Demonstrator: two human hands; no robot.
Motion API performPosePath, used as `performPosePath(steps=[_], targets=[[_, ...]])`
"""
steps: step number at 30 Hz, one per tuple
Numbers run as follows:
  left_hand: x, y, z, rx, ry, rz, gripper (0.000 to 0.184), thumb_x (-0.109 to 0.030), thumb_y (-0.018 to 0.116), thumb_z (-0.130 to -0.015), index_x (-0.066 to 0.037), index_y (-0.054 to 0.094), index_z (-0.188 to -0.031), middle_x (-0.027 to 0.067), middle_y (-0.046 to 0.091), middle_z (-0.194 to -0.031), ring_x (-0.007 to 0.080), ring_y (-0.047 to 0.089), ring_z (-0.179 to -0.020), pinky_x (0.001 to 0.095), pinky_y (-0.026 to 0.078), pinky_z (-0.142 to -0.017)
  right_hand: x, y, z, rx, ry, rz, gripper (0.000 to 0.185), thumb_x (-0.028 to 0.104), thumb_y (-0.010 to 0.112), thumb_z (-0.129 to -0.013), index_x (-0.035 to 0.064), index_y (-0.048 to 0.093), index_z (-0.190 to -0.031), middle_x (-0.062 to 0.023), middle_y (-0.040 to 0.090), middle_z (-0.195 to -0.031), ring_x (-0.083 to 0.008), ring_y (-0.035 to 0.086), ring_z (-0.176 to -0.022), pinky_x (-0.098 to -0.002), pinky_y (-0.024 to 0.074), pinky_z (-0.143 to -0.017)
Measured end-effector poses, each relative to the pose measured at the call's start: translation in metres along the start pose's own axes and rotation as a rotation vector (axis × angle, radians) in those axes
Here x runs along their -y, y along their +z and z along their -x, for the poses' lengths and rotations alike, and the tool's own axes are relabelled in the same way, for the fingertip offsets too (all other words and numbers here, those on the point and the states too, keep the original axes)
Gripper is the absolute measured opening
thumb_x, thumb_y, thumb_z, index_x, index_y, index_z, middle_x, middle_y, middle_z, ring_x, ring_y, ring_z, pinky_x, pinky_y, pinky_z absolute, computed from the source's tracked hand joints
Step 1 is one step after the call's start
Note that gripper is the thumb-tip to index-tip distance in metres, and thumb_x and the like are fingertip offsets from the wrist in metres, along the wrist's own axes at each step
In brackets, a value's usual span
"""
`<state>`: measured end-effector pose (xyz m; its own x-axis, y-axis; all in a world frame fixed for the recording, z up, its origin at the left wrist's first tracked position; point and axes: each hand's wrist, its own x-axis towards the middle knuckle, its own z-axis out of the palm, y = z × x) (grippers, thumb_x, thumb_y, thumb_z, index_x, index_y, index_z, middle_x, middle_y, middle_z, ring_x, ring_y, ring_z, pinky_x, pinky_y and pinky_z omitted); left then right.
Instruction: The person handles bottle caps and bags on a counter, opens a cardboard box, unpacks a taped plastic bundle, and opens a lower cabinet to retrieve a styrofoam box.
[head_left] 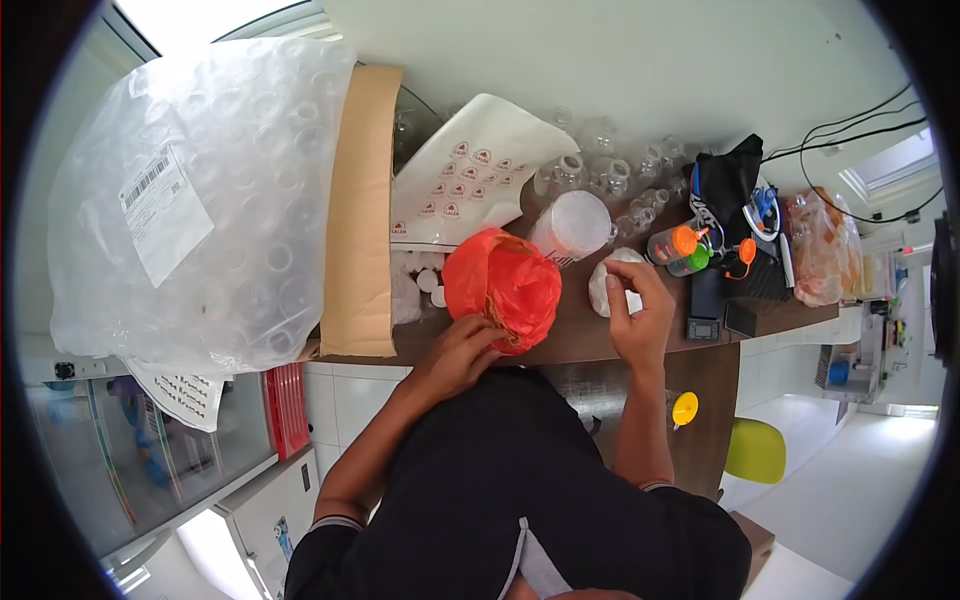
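A red plastic bag (510,280) stands at the table's front edge, its mouth bunched, with something thin and brownish showing near its lower left side. My left hand (465,350) has its fingers curled on that side of the bag. To the right, my right hand (640,305) is raised with thumb and fingertips nearly together; anything between them is too small to make out. Just behind those fingertips lies a white crumpled bundle (598,290). A white translucent tub (575,225) sits behind the red bag.
A large bubble-wrap bundle (240,220) and a cardboard box (360,220) fill the left. Several clear bottles (610,175) line the wall beside a printed sheet (480,175). Small white caps (430,282) lie by the box. Orange-capped bottles (675,243) and a black bag (727,180) stand right.
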<state>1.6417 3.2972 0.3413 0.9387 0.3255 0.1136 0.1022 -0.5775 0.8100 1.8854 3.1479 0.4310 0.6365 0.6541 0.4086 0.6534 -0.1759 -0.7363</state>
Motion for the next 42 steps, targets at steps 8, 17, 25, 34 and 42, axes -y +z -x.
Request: performPosePath(steps=[8, 17, 25, 34, 42], targets=[[-0.007, -0.004, -0.004, 0.031, -0.014, -0.151, 0.044, -0.02, 0.075, -0.093, -0.01, 0.064, -0.135, 0.0138, 0.062, -0.115, 0.0337, 0.059, -0.107, 0.0443, 0.047, -0.094, -0.017, 0.029, 0.05, 0.512, 0.149, 0.291, 0.021, 0.017, 0.068, -0.096, 0.0079, 0.072, -0.115, -0.0169, 0.069, -0.11, -0.0346, 0.07, -0.087, -0.0461, 0.0566, -0.078], [-0.003, 0.011, 0.0, -0.131, -0.185, -0.633, 0.049, -0.049, 0.07, -0.092, -0.005, 0.07, -0.114, 0.0157, 0.068, -0.101, 0.0335, 0.059, -0.101, 0.0466, 0.043, -0.087, -0.023, 0.088, 0.074, 0.396, 0.168, 0.294, 0.021, 0.027, 0.072, -0.094, 0.0111, 0.076, -0.107, -0.0132, 0.068, -0.09, -0.0362, 0.069, -0.081, -0.0482, 0.0535, -0.071], [-0.022, -0.002, 0.002, -0.238, -0.207, -0.459, 0.039, -0.043, 0.079, -0.086, -0.007, 0.064, -0.087, 0.0108, 0.065, -0.086, 0.0314, 0.059, -0.084, 0.0449, 0.043, -0.074, -0.018, 0.067, 0.082, 0.229, 0.218, 0.304, 0.026, 0.013, 0.071, -0.08, 0.0097, 0.073, -0.106, -0.0118, 0.067, -0.093, -0.0375, 0.069, -0.082, -0.0487, 0.0557, -0.072], [-0.019, 0.001, -0.01, -0.292, -0.097, -0.535, 0.032, -0.033, 0.085, -0.08, -0.006, 0.068, -0.079, 0.0114, 0.055, -0.114, 0.0366, 0.042, -0.127, 0.0519, 0.036, -0.099, -0.007, 0.054, 0.074, 0.349, 0.174, 0.288, 0.066, 0.001, 0.062, -0.075, 0.0119, 0.06, -0.14, -0.0145, 0.059, -0.105, -0.0387, 0.065, -0.096, -0.0503, 0.054, -0.079], [-0.009, 0.018, -0.013, -0.082, -0.185, -0.51, 0.054, -0.016, 0.083, -0.072, -0.019, 0.07, -0.125, 0.0211, 0.038, -0.144, 0.0515, 0.02, -0.148, 0.0691, 0.019, -0.117, -0.004, 0.056, 0.078, 0.518, 0.284, 0.327, 0.081, 0.005, 0.062, -0.072, 0.0086, 0.046, -0.151, -0.0223, 0.058, -0.114, -0.0463, 0.063, -0.103, -0.0539, 0.0519, -0.09]])
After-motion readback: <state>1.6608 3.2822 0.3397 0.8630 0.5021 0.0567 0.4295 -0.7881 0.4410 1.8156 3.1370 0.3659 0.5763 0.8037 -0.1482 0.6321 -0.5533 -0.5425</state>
